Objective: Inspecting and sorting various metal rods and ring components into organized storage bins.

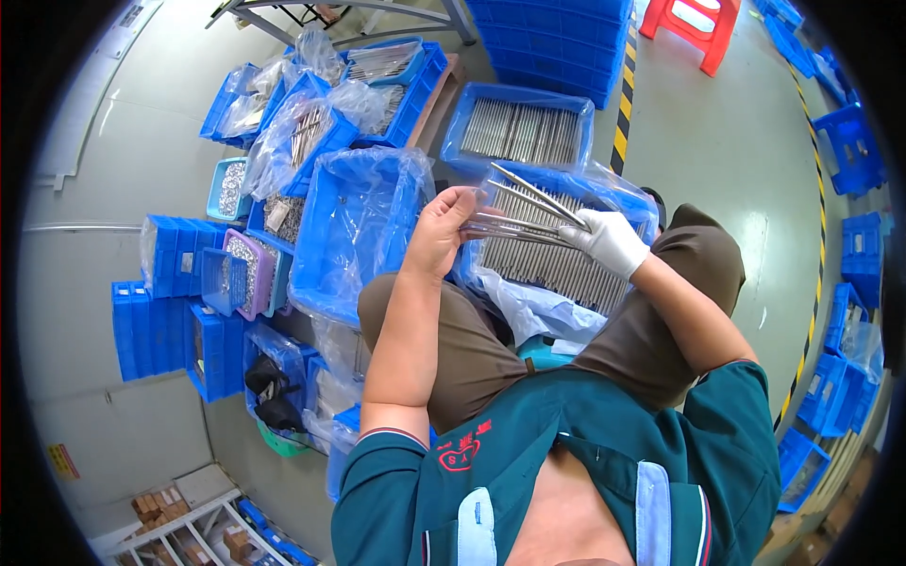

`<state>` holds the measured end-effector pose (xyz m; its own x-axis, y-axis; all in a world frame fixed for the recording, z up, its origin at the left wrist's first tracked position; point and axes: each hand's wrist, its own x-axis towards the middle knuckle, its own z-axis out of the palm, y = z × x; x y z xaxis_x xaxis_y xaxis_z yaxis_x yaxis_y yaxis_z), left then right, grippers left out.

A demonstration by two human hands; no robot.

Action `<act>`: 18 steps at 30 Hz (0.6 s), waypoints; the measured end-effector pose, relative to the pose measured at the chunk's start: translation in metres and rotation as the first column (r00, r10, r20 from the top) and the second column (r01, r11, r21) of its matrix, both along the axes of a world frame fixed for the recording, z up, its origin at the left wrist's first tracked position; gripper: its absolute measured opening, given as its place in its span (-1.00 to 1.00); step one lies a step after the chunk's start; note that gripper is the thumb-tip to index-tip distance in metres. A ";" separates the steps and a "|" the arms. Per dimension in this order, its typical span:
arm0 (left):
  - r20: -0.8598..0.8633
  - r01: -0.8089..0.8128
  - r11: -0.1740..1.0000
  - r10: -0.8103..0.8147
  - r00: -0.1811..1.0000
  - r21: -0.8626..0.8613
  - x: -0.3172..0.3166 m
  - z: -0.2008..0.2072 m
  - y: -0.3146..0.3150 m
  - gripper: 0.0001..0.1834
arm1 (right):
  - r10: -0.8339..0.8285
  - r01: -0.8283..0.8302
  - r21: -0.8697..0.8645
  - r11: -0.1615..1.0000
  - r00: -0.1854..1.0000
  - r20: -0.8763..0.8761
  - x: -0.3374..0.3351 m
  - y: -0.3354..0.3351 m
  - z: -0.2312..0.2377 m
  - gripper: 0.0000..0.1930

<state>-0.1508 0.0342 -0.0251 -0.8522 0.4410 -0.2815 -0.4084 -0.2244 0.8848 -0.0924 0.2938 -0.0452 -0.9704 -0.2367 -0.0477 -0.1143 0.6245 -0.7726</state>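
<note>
Metal rods (538, 195) fan from the right hand (609, 242), its fingers closed around them, to the left hand (442, 224), whose hold I cannot tell; beneath the fingers lies a blue bin (645, 211).

- The near bin (645, 219) is standing before and between the knees (703, 250), with rods (557, 269) lying in it.
- The far bin (455, 134) is standing just behind it, holding rods too.
- Over the near bin, other rods (521, 229) are reaching from the right hand (609, 243) to the left hand (440, 229).
- The left bin (319, 231) is standing left of the near bin.
- Stacked crates (552, 47) are standing behind the far bin.
- Tape (623, 118) is running right of the far bin; a stool (694, 28) is standing right of the tape.
</note>
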 end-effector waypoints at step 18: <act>-0.120 -0.030 0.981 0.007 0.993 -0.192 -0.003 0.000 0.000 -0.78 | -0.005 0.005 0.017 1.000 1.000 0.017 0.000 0.006 0.005 -0.77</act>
<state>-0.1543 0.0345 -0.0249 -0.8919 0.3722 -0.2568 -0.2961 -0.0516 0.9538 -0.0926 0.3002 -0.0399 -0.9706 -0.2309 -0.0682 -0.0982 0.6384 -0.7634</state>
